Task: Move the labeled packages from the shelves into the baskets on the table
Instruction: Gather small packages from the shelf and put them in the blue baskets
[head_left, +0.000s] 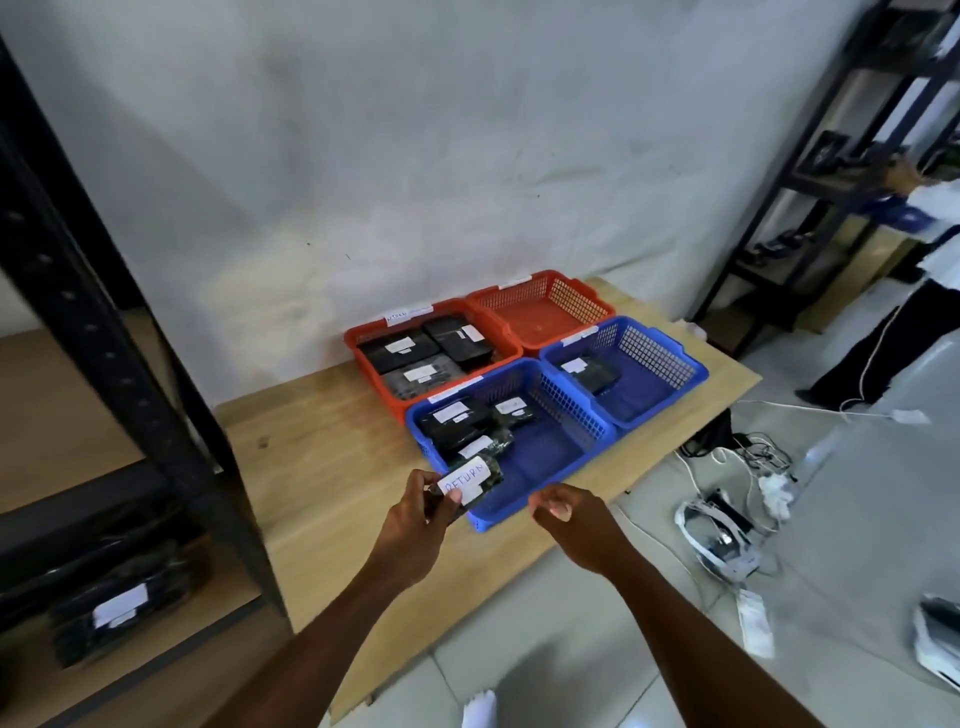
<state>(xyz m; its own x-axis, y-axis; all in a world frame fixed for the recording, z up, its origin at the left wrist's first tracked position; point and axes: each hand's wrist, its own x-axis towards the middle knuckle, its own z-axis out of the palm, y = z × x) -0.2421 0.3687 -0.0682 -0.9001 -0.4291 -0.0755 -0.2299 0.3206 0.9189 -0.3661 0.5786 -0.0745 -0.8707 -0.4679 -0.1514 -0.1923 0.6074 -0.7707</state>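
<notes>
My left hand (415, 525) grips a black package (470, 483) whose white label reads RETURN, held over the near left corner of the near blue basket (550, 462). That basket holds three black labeled packages (457, 421). My right hand (566, 519) hovers just right of it at the basket's front rim, fingers loosely curled, holding nothing. Behind stands a red basket (374, 332) with three packages, an empty red basket (545, 312) to its right, and a second blue basket (649, 374) with one package (592, 371).
The four baskets sit on a low wooden table (322, 467) against a white wall. A black shelf frame (104, 332) stands at left, with another labeled package (119, 613) on its lower shelf. Cables and a headset (722, 540) lie on the floor right. A person (914, 291) stands by the far shelves.
</notes>
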